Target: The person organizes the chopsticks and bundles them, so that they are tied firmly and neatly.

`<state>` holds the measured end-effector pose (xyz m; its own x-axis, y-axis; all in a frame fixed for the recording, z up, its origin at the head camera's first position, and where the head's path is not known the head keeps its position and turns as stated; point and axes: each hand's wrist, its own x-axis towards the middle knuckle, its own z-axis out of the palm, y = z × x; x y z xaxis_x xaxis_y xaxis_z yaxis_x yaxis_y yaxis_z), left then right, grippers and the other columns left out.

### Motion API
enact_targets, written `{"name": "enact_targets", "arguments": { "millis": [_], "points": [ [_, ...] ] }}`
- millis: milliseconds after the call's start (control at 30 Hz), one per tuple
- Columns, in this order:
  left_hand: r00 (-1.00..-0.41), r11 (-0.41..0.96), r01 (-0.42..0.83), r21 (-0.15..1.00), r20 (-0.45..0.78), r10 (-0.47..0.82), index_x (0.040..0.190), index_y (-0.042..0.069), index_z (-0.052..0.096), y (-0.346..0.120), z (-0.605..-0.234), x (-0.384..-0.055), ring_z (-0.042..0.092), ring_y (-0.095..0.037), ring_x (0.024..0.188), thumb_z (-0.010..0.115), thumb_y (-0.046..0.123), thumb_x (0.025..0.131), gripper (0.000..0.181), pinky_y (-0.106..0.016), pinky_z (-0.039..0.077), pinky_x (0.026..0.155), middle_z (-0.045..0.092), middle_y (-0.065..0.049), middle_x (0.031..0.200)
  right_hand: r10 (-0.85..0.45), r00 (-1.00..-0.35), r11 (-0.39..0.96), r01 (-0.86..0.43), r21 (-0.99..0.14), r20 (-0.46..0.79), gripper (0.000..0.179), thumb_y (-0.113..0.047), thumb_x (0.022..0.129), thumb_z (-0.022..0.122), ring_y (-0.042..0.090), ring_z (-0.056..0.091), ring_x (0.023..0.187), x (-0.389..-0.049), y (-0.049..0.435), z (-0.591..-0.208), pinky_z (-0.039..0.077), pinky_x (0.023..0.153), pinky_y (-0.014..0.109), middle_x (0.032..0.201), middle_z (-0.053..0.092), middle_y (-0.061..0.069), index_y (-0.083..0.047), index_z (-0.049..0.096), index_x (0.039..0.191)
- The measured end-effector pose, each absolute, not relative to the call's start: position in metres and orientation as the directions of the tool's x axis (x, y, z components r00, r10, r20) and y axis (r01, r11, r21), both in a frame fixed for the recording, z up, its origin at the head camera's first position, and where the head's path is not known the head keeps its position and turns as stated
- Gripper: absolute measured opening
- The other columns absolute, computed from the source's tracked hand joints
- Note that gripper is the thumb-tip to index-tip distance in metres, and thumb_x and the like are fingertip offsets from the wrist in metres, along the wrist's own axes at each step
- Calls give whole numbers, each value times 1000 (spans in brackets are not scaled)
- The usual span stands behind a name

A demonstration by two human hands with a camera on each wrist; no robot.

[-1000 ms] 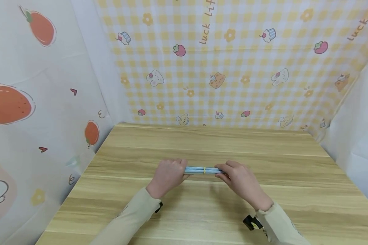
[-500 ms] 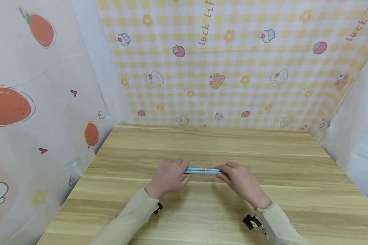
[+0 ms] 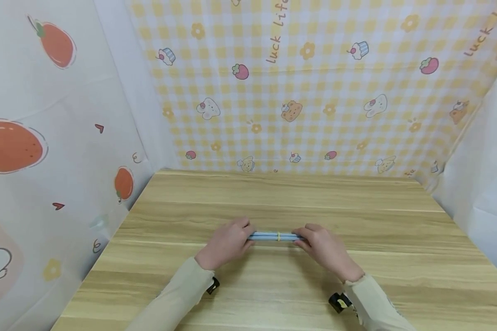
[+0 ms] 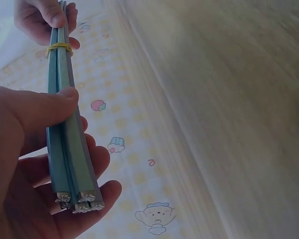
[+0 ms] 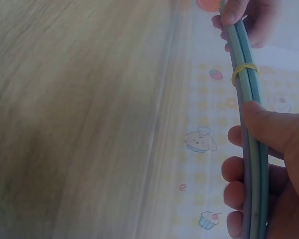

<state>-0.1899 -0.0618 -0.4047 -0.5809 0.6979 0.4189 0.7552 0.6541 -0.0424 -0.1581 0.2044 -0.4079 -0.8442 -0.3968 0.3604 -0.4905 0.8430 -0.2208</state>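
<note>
A bundle of slim, square-sided chopsticks [image 3: 267, 236] in pastel blue, green and lilac is held level above the wooden table. A yellow rubber band [image 5: 245, 68] is wrapped round its middle. My left hand [image 3: 225, 243] grips one end, thumb on top and fingers curled beneath. Rough silver tips [image 4: 84, 205] show at that end in the left wrist view. At the other end my right hand [image 3: 325, 250] holds the bundle between thumb and curled fingers, hiding part of it in the head view.
Under both hands lies a wood-grain table [image 3: 273, 289]. A yellow checked cloth [image 3: 265, 92] with cartoon prints hangs behind it. White cloth stands on the left [image 3: 78, 101] and right [image 3: 488, 184] sides. A small black device [image 3: 339, 302] sits at the right wrist.
Both hands and the bundle have come slightly lower in the head view. The background has also shifted down a little. Both hands keep their hold on the chopsticks.
</note>
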Motion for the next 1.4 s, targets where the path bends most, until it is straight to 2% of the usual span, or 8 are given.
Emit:
{"name": "enact_targets", "arguments": {
  "millis": [200,533,833,1200,1400],
  "points": [
    [-618,670,742,-16,370,694,88,12,68,-63,-410,-192,49,-4,63,75,26,82,17,-17,44,54,56,3,80,-417,-842,823,-510,-250,342,21,-14,82,73,2,55,68,-159,206,-415,47,58,17,85,65,-3,-9,68,102],
    [-671,696,718,-11,257,695,87,15,70,-64,-414,-194,50,-3,61,76,27,80,15,-19,43,54,56,6,75,-449,-847,816,-518,-257,284,12,-14,81,73,7,60,74,-160,205,-421,51,66,21,85,64,-4,-10,70,92],
    [-660,687,722,-87,215,720,81,18,71,-61,-419,-194,52,-5,66,80,33,75,18,-23,49,62,59,9,73,-436,-867,828,-492,-270,241,14,-16,80,74,5,57,74,-157,204,-425,50,65,19,84,57,-7,-10,72,93],
    [-691,705,702,-97,144,708,77,19,70,-57,-417,-190,55,-8,68,80,34,74,18,-24,48,57,59,8,74,-405,-892,848,-449,-282,203,13,-16,80,74,6,57,77,-155,203,-427,50,67,22,86,57,-7,-12,72,92],
    [-697,707,706,-45,130,705,76,18,69,-57,-414,-190,48,-5,64,81,31,73,18,-22,45,55,56,8,72,-391,-902,853,-430,-295,184,14,-16,80,74,6,56,78,-156,203,-428,50,69,24,87,58,-8,-13,72,93]
  ]
}}
